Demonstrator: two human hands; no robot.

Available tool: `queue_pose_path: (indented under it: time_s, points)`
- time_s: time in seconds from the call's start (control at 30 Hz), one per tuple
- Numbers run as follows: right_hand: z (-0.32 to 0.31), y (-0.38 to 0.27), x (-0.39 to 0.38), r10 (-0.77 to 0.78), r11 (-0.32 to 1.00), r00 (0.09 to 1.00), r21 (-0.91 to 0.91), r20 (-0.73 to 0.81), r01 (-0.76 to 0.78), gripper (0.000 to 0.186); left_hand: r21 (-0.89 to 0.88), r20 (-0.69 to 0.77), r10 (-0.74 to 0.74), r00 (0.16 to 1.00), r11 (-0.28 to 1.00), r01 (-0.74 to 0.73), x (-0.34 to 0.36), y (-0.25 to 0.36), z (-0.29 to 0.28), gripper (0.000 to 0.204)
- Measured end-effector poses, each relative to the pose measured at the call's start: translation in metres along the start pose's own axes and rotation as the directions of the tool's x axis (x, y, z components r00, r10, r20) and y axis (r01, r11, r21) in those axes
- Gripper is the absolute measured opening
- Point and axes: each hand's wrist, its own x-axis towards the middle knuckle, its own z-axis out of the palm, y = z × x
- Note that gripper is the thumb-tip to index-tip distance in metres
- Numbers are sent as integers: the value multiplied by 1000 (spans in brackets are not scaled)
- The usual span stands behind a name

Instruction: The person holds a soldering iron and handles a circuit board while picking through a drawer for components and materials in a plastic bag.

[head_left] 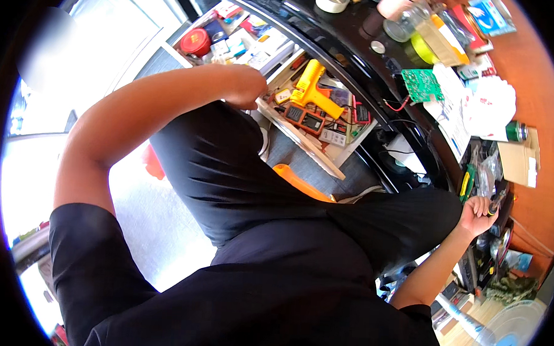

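My left hand (245, 86) is curled at the left end of the wooden drawer's front panel (303, 140); its fingertips are mostly hidden. Inside that pulled-out drawer lie a yellow gun-shaped tool (316, 91), an orange-cased meter (304, 119) and a small white box (333, 136). Far to the right, at the desk's edge, my right hand (476, 217) has its fingers bent round a slim hand tool with a dark and yellow handle (494, 208). Next to it are green-and-yellow-handled tools (467, 181).
Another open drawer (171, 52) holds a round red container (195, 42) and small packages. On the black desk are a green circuit board (422, 85), a glass jar (399, 28) and a white plastic bag (491, 108). A fan (511, 338) stands lower right.
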Motion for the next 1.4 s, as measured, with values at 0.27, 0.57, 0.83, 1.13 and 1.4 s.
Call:
queue_pose_path:
  time_s: [0.27, 0.57, 0.83, 1.13, 1.4]
  points:
    - [-4, -16, -20, -39, 999, 999, -21, -16, 39, 32, 33, -7, 8, 1000, 999, -8, 14, 13, -3, 43]
    - [-17, -26, -21, -94, 995, 992, -27, -79, 92, 38, 59, 211, -45, 976, 998, 33, 33, 15, -4, 46]
    - [-18, -23, -14, -84, 993, 994, -94, -73, 77, 40, 58, 280, -25, 960, 998, 9, 49, 19, 6, 44]
    - [-22, -23, -11, -84, 994, 994, -80, -65, 79, 36, -5, 374, 147, 916, 988, -156, 72, 56, 55, 49]
    - [-23, -23, -11, -90, 993, 995, -81, -35, 87, 35, -24, 394, 166, 904, 985, -170, 77, 69, 62, 49]
